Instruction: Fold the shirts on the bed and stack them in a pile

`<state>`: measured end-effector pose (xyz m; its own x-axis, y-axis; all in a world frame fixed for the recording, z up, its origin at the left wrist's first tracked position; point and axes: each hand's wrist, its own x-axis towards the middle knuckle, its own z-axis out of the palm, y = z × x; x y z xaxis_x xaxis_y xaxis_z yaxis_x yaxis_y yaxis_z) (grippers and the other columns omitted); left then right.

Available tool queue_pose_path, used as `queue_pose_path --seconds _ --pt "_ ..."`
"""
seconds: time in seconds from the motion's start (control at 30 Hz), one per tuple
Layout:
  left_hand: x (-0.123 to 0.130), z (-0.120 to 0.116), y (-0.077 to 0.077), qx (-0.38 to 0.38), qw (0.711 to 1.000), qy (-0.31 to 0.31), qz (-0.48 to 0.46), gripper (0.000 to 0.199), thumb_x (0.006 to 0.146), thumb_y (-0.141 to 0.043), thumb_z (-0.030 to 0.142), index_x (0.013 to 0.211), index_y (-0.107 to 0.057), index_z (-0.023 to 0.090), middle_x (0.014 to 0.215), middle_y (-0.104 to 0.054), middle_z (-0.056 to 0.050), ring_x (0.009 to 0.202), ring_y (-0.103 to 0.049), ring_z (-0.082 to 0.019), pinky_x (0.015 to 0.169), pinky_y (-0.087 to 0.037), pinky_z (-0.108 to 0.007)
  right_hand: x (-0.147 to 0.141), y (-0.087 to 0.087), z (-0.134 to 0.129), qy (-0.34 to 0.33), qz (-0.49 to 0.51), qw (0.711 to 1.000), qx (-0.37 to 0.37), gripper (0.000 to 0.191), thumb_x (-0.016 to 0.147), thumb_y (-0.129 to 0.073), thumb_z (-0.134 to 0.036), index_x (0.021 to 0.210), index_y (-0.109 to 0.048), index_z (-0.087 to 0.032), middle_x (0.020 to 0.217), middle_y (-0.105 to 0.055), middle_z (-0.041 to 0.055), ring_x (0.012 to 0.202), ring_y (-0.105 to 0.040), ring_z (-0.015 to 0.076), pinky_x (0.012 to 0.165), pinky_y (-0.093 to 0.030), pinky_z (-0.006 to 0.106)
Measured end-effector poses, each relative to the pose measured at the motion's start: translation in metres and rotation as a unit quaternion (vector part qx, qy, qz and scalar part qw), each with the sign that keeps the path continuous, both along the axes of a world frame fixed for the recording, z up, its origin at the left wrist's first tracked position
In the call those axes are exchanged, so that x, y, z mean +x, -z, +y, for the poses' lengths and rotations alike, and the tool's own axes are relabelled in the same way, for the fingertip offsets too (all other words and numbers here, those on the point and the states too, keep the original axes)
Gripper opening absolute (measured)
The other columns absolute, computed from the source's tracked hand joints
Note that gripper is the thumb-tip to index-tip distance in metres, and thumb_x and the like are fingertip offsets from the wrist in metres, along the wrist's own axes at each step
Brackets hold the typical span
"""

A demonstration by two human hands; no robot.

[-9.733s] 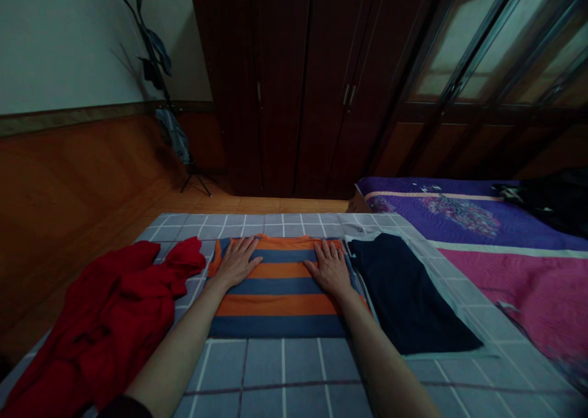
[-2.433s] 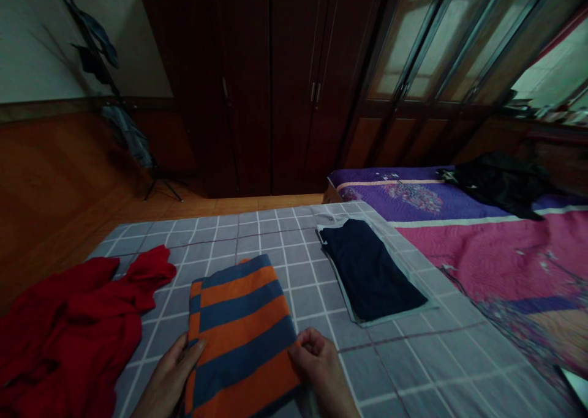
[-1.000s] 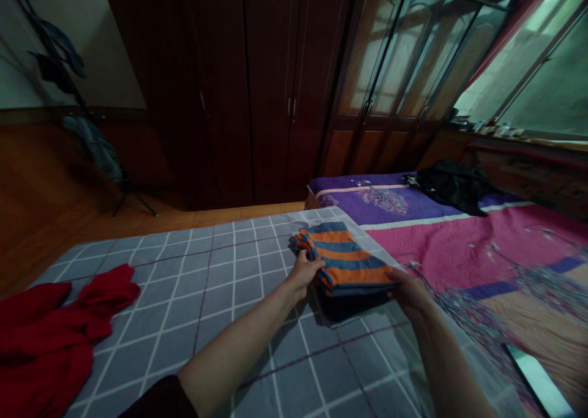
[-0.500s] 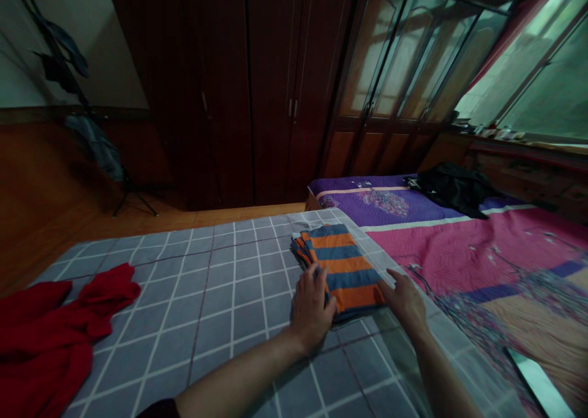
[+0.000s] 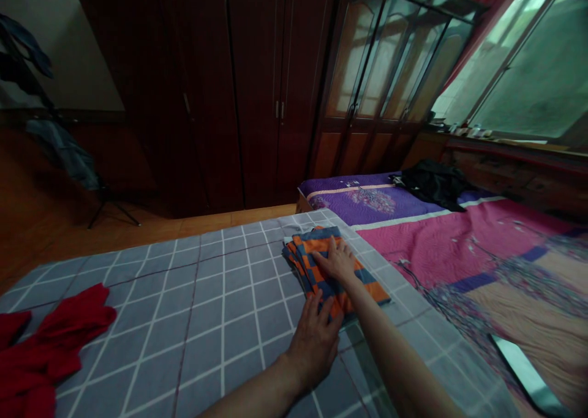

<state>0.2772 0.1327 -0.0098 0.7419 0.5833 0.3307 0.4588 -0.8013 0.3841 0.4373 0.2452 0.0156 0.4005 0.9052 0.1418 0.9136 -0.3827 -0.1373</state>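
Note:
A folded orange and blue-grey striped cloth (image 5: 372,286) lies on the checked grey cover (image 5: 193,320), its layers showing along the left side. On top of it, the stripes form a checkered pattern near the left edge. My right hand (image 5: 339,260) rests flat on its upper part, fingers spread. Touching the near left corner is my left hand (image 5: 316,335), with its fingers stretched out and apart. A crumpled red cloth (image 5: 59,338) lies at the far left of the cover, away from both hands.
To the right is a bed with a purple and pink quilt (image 5: 427,237); a black garment (image 5: 432,182) and a phone-like flat device (image 5: 526,369) lie on it. Dark wardrobes (image 5: 257,100) stand behind. A stand with hanging clothes (image 5: 64,152) is at the left.
My right hand has moved from the cloth's right edge onto its top. A striped layer now lies over the left part, making a checkered pattern. My left hand stays at the near left corner.

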Motion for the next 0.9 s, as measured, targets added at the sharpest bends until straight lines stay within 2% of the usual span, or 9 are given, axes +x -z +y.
queue_pose_path --seconds 0.1,0.23,0.4,0.5,0.6,0.7,0.8,0.9 --pt "0.001 -0.001 0.002 -0.003 1.000 0.002 -0.007 0.052 0.087 -0.048 0.026 0.137 -0.042 0.017 0.144 -0.039 -0.013 0.139 -0.019 -0.038 0.112 -0.023 -0.056 -0.017 0.000 0.017 -0.016 -0.004 1.000 0.006 0.094 0.080 -0.031 -0.076 0.148 -0.017 -0.012 0.149 -0.019 0.0255 0.134 -0.020 0.0455 0.103 -0.013 0.055" --pt "-0.001 -0.001 0.004 -0.017 1.000 -0.008 -0.013 0.053 0.085 -0.052 0.028 0.136 -0.044 0.017 0.144 -0.040 -0.013 0.139 -0.019 -0.038 0.113 -0.023 -0.055 -0.035 0.007 0.034 -0.038 -0.001 0.999 -0.013 0.091 0.081 -0.031 -0.075 0.148 -0.022 -0.013 0.149 -0.020 0.0256 0.134 -0.019 0.0474 0.103 -0.009 0.058" --pt "-0.003 -0.002 0.004 -0.014 1.000 0.003 -0.004 0.054 0.090 -0.046 0.034 0.140 -0.039 0.016 0.148 -0.033 -0.014 0.139 -0.018 -0.039 0.112 -0.027 -0.054 -0.022 0.010 0.035 -0.051 -0.001 0.998 -0.029 0.092 0.081 -0.033 -0.076 0.149 -0.019 -0.016 0.149 -0.022 0.0233 0.133 -0.023 0.0445 0.103 -0.013 0.056" --pt "-0.003 -0.001 0.003 -0.014 1.000 0.005 0.003 0.053 0.091 -0.045 0.034 0.140 -0.038 0.016 0.150 -0.032 -0.014 0.139 -0.017 -0.039 0.112 -0.026 -0.053 -0.013 0.010 0.034 -0.046 -0.010 0.998 -0.029 0.088 0.085 -0.030 -0.072 0.150 -0.013 -0.015 0.151 -0.019 0.0222 0.135 -0.019 0.0424 0.104 -0.011 0.055" --pt "-0.005 -0.002 -0.002 -0.013 1.000 0.005 0.012 0.052 0.090 -0.046 0.034 0.139 -0.040 0.016 0.150 -0.032 -0.015 0.139 -0.017 -0.039 0.112 -0.024 -0.054 -0.008 0.009 0.033 -0.058 -0.017 0.997 -0.037 0.086 0.086 -0.030 -0.070 0.149 -0.016 -0.014 0.151 -0.020 0.0209 0.135 -0.021 0.0410 0.105 -0.014 0.054" --pt "-0.007 -0.002 -0.007 -0.003 1.000 0.006 0.016 0.051 0.090 -0.045 0.035 0.137 -0.042 0.017 0.149 -0.034 -0.015 0.139 -0.018 -0.039 0.112 -0.020 -0.057 0.000 0.006 0.018 -0.070 -0.030 0.996 -0.041 0.082 0.087 -0.031 -0.066 0.148 -0.021 -0.012 0.150 -0.025 0.0202 0.135 -0.023 0.0377 0.105 -0.018 0.052" --pt "-0.010 -0.002 -0.012 0.012 1.000 0.007 0.012 0.049 0.091 -0.043 0.036 0.136 -0.043 0.016 0.147 -0.036 -0.015 0.139 -0.021 -0.038 0.112 -0.015 -0.058 0.017 0.003 -0.014 -0.065 -0.050 0.996 -0.032 0.073 0.090 -0.033 -0.056 0.145 -0.028 -0.008 0.149 -0.024 0.0241 0.136 -0.021 0.0385 0.104 -0.019 0.056" --pt "-0.013 -0.001 -0.015 0.035 0.999 0.008 0.009 0.048 0.091 -0.043 0.036 0.134 -0.045 0.015 0.146 -0.038 -0.015 0.138 -0.022 -0.037 0.113 -0.013 -0.057 0.039 0.008 -0.043 -0.099 -0.061 0.992 -0.044 0.049 0.091 -0.038 -0.035 0.134 -0.048 -0.016 0.145 -0.034 0.0222 0.134 -0.027 0.0383 0.100 -0.026 0.057"
